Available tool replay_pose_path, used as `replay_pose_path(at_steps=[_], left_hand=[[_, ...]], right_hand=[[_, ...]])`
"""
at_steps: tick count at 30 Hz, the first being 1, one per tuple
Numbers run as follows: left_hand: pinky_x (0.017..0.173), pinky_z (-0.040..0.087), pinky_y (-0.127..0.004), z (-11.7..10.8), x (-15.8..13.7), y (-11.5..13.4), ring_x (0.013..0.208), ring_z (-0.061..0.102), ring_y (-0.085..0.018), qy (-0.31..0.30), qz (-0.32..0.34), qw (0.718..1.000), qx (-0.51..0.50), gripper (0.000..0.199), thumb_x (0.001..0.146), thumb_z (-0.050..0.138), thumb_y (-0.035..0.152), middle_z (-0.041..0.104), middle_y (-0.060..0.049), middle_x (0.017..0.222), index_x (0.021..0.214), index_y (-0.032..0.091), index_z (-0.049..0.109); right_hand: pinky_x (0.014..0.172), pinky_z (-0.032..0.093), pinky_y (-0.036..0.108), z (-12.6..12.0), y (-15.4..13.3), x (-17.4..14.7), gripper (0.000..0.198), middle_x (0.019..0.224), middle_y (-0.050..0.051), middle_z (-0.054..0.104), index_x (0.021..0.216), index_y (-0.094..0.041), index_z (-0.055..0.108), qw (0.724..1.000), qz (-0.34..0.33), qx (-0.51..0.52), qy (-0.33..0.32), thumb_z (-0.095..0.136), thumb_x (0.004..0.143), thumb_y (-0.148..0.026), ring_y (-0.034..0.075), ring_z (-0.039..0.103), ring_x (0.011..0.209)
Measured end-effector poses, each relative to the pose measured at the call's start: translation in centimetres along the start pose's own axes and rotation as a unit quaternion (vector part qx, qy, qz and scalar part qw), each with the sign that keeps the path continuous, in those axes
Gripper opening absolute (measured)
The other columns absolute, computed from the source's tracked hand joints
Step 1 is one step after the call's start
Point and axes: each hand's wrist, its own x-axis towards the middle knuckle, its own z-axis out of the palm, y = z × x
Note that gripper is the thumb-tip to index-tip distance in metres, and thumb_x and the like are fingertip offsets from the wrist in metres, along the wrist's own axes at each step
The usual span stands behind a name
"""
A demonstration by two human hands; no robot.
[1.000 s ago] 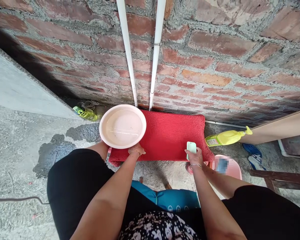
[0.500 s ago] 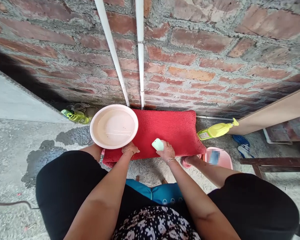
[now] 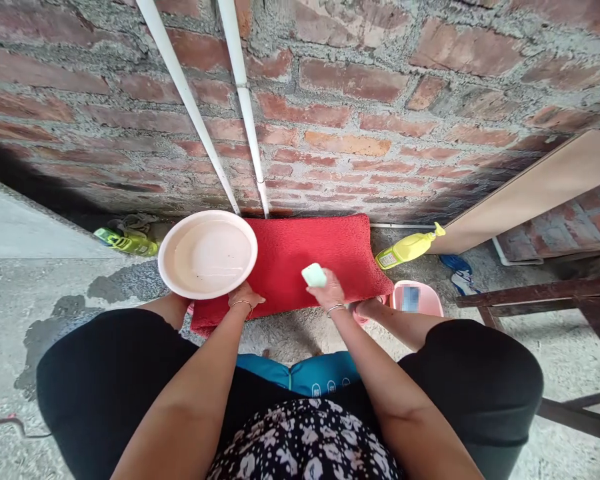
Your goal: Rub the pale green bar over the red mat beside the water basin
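A pale green bar of soap (image 3: 314, 275) is gripped in my right hand (image 3: 330, 291), above the red textured cloth (image 3: 305, 250). A pale pink basin (image 3: 164, 257) holding water stands at the cloth's left end. My left hand (image 3: 245, 295) rests on the cloth beside the basin's lower right edge. Its thumb is stretched to the right, and the other fingers are largely hidden below the basin's rim.
A yellow pump bottle (image 3: 410, 249) stands at the cloth's right end, near a small pink tub (image 3: 433, 300). Another yellow-green bottle (image 3: 130, 243) is left of the basin. Behind are a brick wall (image 3: 350, 113) and white pipes (image 3: 245, 100). A dark wooden frame (image 3: 540, 293) stands right.
The view has shifted, so most things appear farther left. My right hand with the soap has moved slightly up and away over the cloth. My left hand stays beside the basin.
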Motion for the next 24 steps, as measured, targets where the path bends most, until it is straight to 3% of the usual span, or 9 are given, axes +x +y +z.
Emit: replay_pose_path(at_steps=[3, 6, 8, 13, 16, 19, 24], left_hand=[[0.095, 0.04, -0.033, 0.2, -0.9, 0.0, 0.123, 0.044, -0.029, 0.005, 0.001, 1.0, 0.001, 0.081, 0.055, 0.074, 0.044, 0.049, -0.016, 0.131, 0.125, 0.017, 0.044], [0.088, 0.044, -0.034, 0.4, -1.6, -0.1, 0.116, 0.051, -0.028, -0.013, -0.011, 1.0, -0.01, 0.072, 0.063, 0.069, 0.039, 0.05, -0.016, 0.13, 0.126, 0.017, 0.041], [0.086, 0.046, -0.033, 0.5, -1.8, -0.1, 0.112, 0.054, -0.027, -0.024, -0.012, 0.999, -0.02, 0.067, 0.066, 0.066, 0.033, 0.05, -0.017, 0.129, 0.126, 0.016, 0.041], [0.085, 0.047, -0.035, 0.6, -1.9, -0.2, 0.11, 0.055, -0.028, -0.033, -0.037, 0.997, -0.053, 0.054, 0.072, 0.058, 0.023, 0.054, -0.017, 0.124, 0.124, 0.014, 0.046], [0.084, 0.047, -0.036, 0.7, -1.9, -0.9, 0.109, 0.056, -0.027, -0.028, -0.065, 0.995, -0.071, 0.048, 0.075, 0.052, 0.018, 0.055, -0.016, 0.123, 0.123, 0.016, 0.048], [0.081, 0.048, -0.036, 0.9, -1.8, -2.3, 0.107, 0.057, -0.027, -0.021, -0.108, 0.99, -0.092, 0.047, 0.076, 0.049, 0.02, 0.055, -0.017, 0.122, 0.123, 0.015, 0.05], [0.077, 0.049, -0.036, 0.7, -1.7, -4.5, 0.11, 0.054, -0.028, 0.007, -0.198, 0.974, -0.112, 0.045, 0.078, 0.046, 0.028, 0.05, -0.019, 0.127, 0.12, 0.013, 0.053]], right_hand=[[0.082, 0.037, 0.03, 2.3, -4.2, -1.5, 0.074, 0.111, 0.003, 0.053, 0.127, -0.03, 0.04, 0.992, -0.09, -0.04, -0.074, 0.071, 0.061, -0.041, 0.02, 0.051, 0.097], [0.082, 0.036, 0.031, 3.0, -4.3, -2.4, 0.07, 0.109, 0.004, 0.054, 0.125, -0.031, 0.044, 0.98, -0.143, -0.081, -0.108, 0.071, 0.061, -0.036, 0.021, 0.051, 0.098], [0.081, 0.037, 0.03, 2.5, -2.3, -2.0, 0.069, 0.108, 0.004, 0.055, 0.124, -0.029, 0.045, 0.986, -0.107, -0.077, -0.098, 0.071, 0.06, -0.037, 0.02, 0.052, 0.096], [0.074, 0.041, 0.029, -1.0, 4.1, 0.2, 0.071, 0.11, 0.006, 0.056, 0.122, -0.025, 0.045, 0.996, 0.073, -0.04, -0.023, 0.071, 0.058, -0.046, 0.02, 0.057, 0.091], [0.071, 0.043, 0.031, -2.1, 4.7, 0.2, 0.07, 0.11, 0.008, 0.056, 0.121, -0.023, 0.045, 0.991, 0.126, -0.047, -0.003, 0.068, 0.061, -0.048, 0.023, 0.058, 0.09], [0.073, 0.043, 0.03, -1.0, 1.4, -0.8, 0.07, 0.11, 0.006, 0.057, 0.122, -0.025, 0.043, 0.996, 0.07, -0.051, -0.032, 0.069, 0.061, -0.047, 0.021, 0.058, 0.092], [0.072, 0.041, 0.029, 4.4, -8.5, -3.8, 0.074, 0.112, 0.004, 0.055, 0.126, -0.031, 0.039, 0.98, -0.097, -0.085, -0.149, 0.07, 0.061, -0.049, 0.021, 0.057, 0.093]])
